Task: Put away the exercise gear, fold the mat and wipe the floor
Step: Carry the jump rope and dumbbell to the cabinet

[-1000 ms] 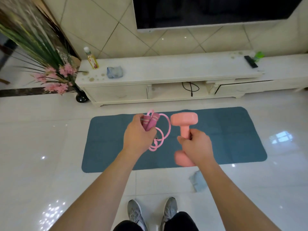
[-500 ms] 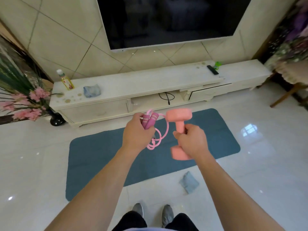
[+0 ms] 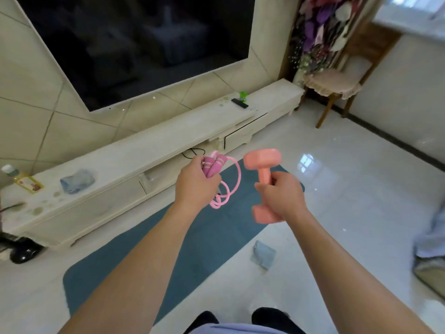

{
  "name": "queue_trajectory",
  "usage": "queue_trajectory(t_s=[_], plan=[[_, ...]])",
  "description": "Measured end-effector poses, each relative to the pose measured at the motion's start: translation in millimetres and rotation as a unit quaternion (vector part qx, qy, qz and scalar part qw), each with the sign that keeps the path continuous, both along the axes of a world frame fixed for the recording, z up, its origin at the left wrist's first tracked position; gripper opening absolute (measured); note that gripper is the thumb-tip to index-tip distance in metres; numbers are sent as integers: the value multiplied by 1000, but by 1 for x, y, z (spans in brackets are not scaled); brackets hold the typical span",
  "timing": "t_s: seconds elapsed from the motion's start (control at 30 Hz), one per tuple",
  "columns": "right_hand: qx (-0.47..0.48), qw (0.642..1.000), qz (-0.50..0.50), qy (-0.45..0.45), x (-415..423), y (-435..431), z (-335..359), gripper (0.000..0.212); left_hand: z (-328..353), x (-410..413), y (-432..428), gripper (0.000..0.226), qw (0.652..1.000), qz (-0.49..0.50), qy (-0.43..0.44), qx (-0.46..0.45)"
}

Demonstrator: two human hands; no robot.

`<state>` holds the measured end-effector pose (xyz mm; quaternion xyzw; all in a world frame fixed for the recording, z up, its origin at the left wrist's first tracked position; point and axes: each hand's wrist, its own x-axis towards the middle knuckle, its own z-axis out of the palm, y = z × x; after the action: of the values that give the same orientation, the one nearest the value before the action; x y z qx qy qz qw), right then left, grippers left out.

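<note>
At the bottom of the view stand the person's dark-trousered legs, with both bare forearms stretching forward from them. Just beyond, a small blue-grey cloth (image 3: 263, 257) lies crumpled on the glossy white tile floor (image 3: 349, 194), just beside the near edge of the teal rectangular exercise mat (image 3: 212, 249). The mat lies flat and unfolded, running slantwise from near left to far right under the hands.

Above it, the left hand (image 3: 195, 186) has its grip closed round the two handles of a coiled pink skipping rope (image 3: 216, 165), whose loops hang free to the right of the fist. The right hand (image 3: 281, 198) has its grip wrapped round the shaft of a salmon-pink dumbbell (image 3: 263, 169). The dumbbell's long axis stands near upright, one head above the fist and tipped away, the other below it. The two hands are near each other but apart.

Farther off, the long low white television cabinet (image 3: 144, 150) lies ahead and to the left. The rope hand is the nearer to it, so that item would probably reach it first, if the gear belongs there. Folding and wiping look not yet begun.
</note>
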<state>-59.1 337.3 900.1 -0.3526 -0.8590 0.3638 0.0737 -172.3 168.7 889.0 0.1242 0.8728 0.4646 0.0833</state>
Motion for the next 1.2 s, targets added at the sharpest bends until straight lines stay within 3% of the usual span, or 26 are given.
queue_trajectory(t_s=[0.27, 0.53, 0.77, 1.2], plan=[[14, 995, -96, 28, 69, 82, 16, 17, 20, 39, 96, 15, 994, -103, 33, 5], [8, 985, -164, 46, 166, 193, 28, 17, 36, 121, 222, 28, 987, -150, 48, 19], [7, 977, -204, 56, 242, 284, 41, 16, 45, 182, 324, 26, 983, -180, 23, 33], [16, 963, -263, 57, 255, 414, 42, 14, 37, 179, 474, 23, 971, -230, 58, 21]])
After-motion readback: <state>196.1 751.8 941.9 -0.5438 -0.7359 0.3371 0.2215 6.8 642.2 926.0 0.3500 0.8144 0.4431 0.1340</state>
